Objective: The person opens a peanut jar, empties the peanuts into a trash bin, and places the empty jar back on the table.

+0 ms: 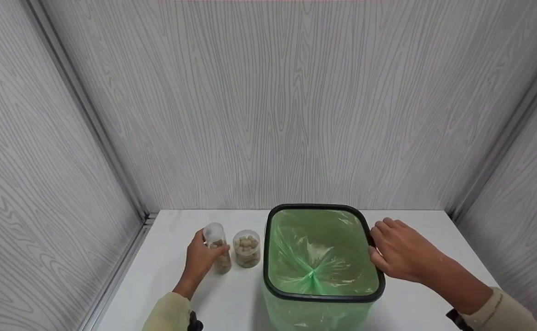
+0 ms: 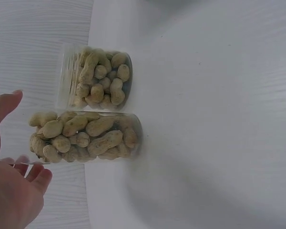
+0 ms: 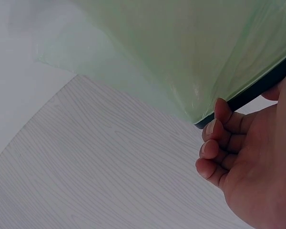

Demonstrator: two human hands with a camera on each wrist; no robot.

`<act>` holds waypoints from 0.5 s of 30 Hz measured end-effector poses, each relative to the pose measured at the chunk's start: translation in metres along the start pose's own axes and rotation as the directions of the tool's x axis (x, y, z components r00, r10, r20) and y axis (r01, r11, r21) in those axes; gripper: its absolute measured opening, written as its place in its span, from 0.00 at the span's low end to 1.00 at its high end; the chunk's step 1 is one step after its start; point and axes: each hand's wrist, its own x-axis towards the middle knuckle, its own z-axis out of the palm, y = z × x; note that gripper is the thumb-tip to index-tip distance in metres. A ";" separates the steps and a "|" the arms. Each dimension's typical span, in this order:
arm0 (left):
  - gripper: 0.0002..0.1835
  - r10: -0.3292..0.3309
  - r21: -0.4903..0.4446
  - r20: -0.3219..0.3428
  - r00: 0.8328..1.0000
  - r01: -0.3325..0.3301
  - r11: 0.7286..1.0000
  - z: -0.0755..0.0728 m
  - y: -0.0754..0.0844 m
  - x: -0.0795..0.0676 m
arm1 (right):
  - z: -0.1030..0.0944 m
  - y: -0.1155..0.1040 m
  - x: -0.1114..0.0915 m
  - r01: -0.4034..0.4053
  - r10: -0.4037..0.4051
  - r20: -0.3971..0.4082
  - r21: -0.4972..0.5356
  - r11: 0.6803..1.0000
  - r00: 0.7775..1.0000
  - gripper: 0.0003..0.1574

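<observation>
My left hand [image 1: 200,261] is wrapped around a tall clear jar [image 1: 223,264] of unshelled peanuts, thumb on one side and fingers on the other. In the left wrist view, peanuts [image 2: 102,138] fill the jar's lower part, and some fingertips [image 2: 42,179] show beside its wall. Right next to it stands a shorter, wider clear jar [image 1: 247,250], also holding peanuts. My right hand [image 1: 401,250] grips the black rim [image 1: 325,298] of a bin at its right side, fingers curled over the edge. A green plastic bag [image 1: 291,271] lines the bin, its bottom gathered into a pleated knot.
Everything stands on a white table [image 1: 176,225]. Wood-grain panels rise behind it [image 1: 268,115] and on both sides. The bin takes up the table's front middle, to the right of the two jars.
</observation>
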 end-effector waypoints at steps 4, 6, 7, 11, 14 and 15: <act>0.44 -0.006 -0.021 0.004 1.000 0.006 1.000 0.000 -0.001 -0.002 | 0.000 0.000 -0.001 0.003 -0.003 0.005 -0.002 1.000 1.000 0.12; 0.43 -0.007 -0.037 0.008 1.000 0.008 0.999 -0.001 0.000 -0.002 | 0.000 0.000 -0.001 0.003 -0.003 0.003 -0.004 1.000 1.000 0.12; 0.43 -0.011 -0.045 0.008 1.000 0.011 0.999 -0.001 0.000 -0.002 | 0.000 0.000 -0.001 0.004 -0.004 0.001 -0.006 1.000 1.000 0.12; 0.41 -0.017 -0.068 0.007 1.000 0.017 0.998 -0.001 0.000 -0.003 | 0.001 0.000 -0.001 0.011 -0.012 -0.009 -0.012 1.000 1.000 0.12; 0.40 -0.018 -0.078 0.007 1.000 0.018 0.997 -0.001 0.000 -0.004 | 0.001 0.000 -0.001 0.012 -0.012 -0.010 -0.010 1.000 1.000 0.12; 0.40 -0.016 -0.078 0.005 1.000 0.016 0.997 -0.001 -0.001 -0.004 | 0.001 0.000 -0.001 0.012 -0.012 -0.009 -0.009 1.000 1.000 0.11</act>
